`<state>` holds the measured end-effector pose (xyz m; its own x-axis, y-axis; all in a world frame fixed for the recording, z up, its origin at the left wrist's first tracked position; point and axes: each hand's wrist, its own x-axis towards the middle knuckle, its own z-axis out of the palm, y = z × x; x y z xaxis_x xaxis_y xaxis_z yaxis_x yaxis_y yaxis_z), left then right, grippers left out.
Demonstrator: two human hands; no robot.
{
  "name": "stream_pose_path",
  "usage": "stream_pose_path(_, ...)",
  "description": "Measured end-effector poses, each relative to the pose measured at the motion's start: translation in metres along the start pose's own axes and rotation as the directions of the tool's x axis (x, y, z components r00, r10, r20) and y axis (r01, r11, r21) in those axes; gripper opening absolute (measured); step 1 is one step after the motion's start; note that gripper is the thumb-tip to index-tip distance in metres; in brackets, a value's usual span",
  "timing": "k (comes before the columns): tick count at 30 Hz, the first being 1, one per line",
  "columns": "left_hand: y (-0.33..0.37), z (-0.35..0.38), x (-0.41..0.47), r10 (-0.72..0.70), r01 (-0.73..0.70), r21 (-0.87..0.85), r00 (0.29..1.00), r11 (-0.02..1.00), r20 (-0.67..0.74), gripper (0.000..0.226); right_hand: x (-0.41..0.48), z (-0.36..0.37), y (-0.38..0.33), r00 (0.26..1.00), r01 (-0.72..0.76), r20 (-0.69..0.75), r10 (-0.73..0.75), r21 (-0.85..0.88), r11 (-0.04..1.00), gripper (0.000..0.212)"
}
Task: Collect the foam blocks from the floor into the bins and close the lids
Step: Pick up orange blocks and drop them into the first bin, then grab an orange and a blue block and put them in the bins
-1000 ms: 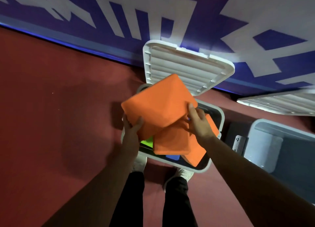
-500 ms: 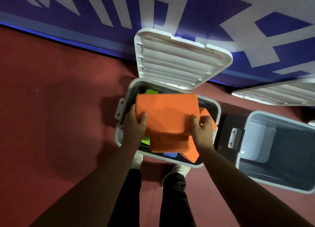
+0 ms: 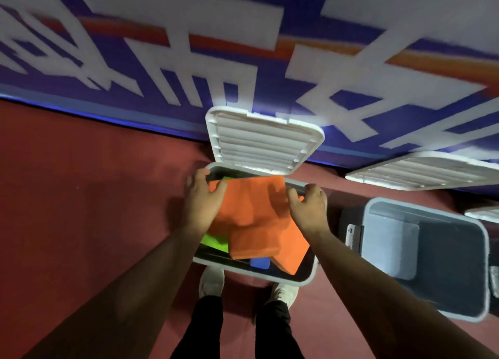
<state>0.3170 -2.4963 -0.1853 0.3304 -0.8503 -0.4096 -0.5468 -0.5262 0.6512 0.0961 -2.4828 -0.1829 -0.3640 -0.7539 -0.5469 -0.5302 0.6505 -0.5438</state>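
A large orange foam block [image 3: 253,196] lies on top of the pile in the open grey bin [image 3: 253,274] at my feet. My left hand [image 3: 202,204] holds its left edge with the thumb on top. My right hand [image 3: 307,210] holds its right edge the same way. Beneath it lie two more orange blocks [image 3: 256,242], a green block [image 3: 214,242] and a blue block [image 3: 259,262]. The bin's white ribbed lid [image 3: 259,142] stands open against the wall behind.
A second grey bin [image 3: 391,240] stands open to the right, with nothing visible inside and its lid [image 3: 421,172] leaning on the blue and white wall. Red floor stretches to the left. My shoes [image 3: 212,283] touch the near side of the first bin.
The orange block came down from above the bin and now lies flat on the pile. Both hands slid toward its far corners.
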Motion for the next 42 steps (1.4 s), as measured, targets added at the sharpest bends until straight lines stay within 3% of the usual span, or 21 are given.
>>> stream_pose_path(2, 0.044, -0.028, -0.014, 0.093, -0.093, -0.023, 0.995, 0.995, 0.02, 0.032, -0.022, -0.042, -0.025, 0.999, 0.039, -0.011, -0.039, -0.013, 0.999, 0.062)
stream_pose_path(6, 0.149, -0.096, -0.056, 0.239, -0.24, -0.017, 0.953, 0.971, 0.188, 0.019, -0.082, -0.142, -0.082, 0.981, 0.163, -0.086, -0.171, -0.097, 0.982, 0.06)
stream_pose_path(11, 0.261, -0.174, -0.116, 0.463, -0.471, 0.057, 0.88, 0.881, 0.107, 0.025, -0.165, -0.254, -0.138, 0.933, 0.244, -0.218, -0.288, -0.206, 0.948, 0.064)
stream_pose_path(19, 0.345, -0.242, -0.147, 0.719, -0.742, 0.043, 0.66, 0.669, 0.219, 0.028, -0.269, -0.3, -0.187, 0.81, 0.182, -0.522, -0.268, -0.211, 0.96, 0.056)
stream_pose_path(26, 0.351, -0.252, -0.193, 0.834, -0.921, -0.043, 0.329, 0.386, 0.443, 0.022, -0.382, -0.277, -0.167, 0.692, -0.016, -0.722, -0.005, -0.022, 1.0, 0.059)
stream_pose_path(30, 0.337, -0.227, -0.27, 0.825, -0.956, -0.175, 0.1, 0.234, 0.557, 0.024, -0.477, -0.267, -0.114, 0.564, -0.18, -0.797, 0.214, 0.134, 0.974, 0.053)
stream_pose_path(39, 0.221, -0.166, -0.512, 0.583, -0.859, -0.511, -0.408, 0.015, 0.702, 0.021, -0.698, -0.181, 0.036, 0.177, -0.469, -0.759, 0.627, 0.494, 0.732, 0.056)
stream_pose_path(42, 0.155, -0.157, -0.584, 0.442, -0.818, -0.573, -0.529, -0.039, 0.725, 0.02, -0.766, -0.131, 0.081, 0.08, -0.522, -0.681, 0.728, 0.593, 0.613, 0.051)
